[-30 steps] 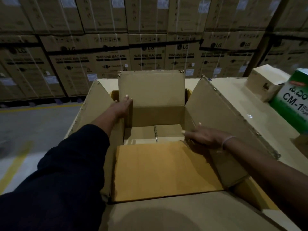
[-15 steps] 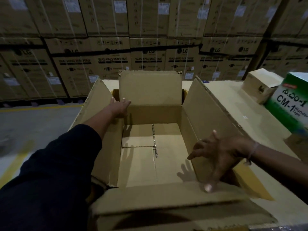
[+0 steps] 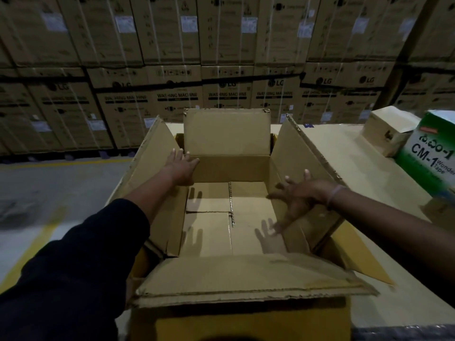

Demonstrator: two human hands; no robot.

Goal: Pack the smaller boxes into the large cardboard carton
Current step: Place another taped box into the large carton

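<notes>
The large cardboard carton (image 3: 231, 217) is sitting open in the middle of the frame on a cardboard-covered worktop (image 3: 349, 153); its four flaps are standing or leaning outward, the far flap (image 3: 226, 131) upright, the near flap (image 3: 246, 279) folding toward the lower edge of the frame; the carton's floor is showing bare, with a seam running down its middle and the shadows of both hands lying on it.

The left hand (image 3: 183, 166) is reaching in from the lower left, its dark sleeve (image 3: 73, 262) filling that corner; its grip is wide, fingers spread flat against the left flap (image 3: 152, 153) near the far left corner, holding nothing.

The right hand (image 3: 299, 195) is coming in from the right side of the frame, a thin band on its wrist; its grip is wide too, fingers splayed and pointing down along the right wall of the carton beside the right flap (image 3: 300, 153), holding nothing; whether the fingertips are touching the wall I cannot tell.

At the upper right of the frame a small brown box (image 3: 389, 131) is resting on the worktop, just beside a green and white box (image 3: 433, 153) printed with "CM-1"; both are lying well apart from the carton.

Across the upper part of the frame stacked washing machine cartons (image 3: 221, 70) are forming a wall; at the left a grey floor (image 3: 49, 188) with yellow lines is showing.
</notes>
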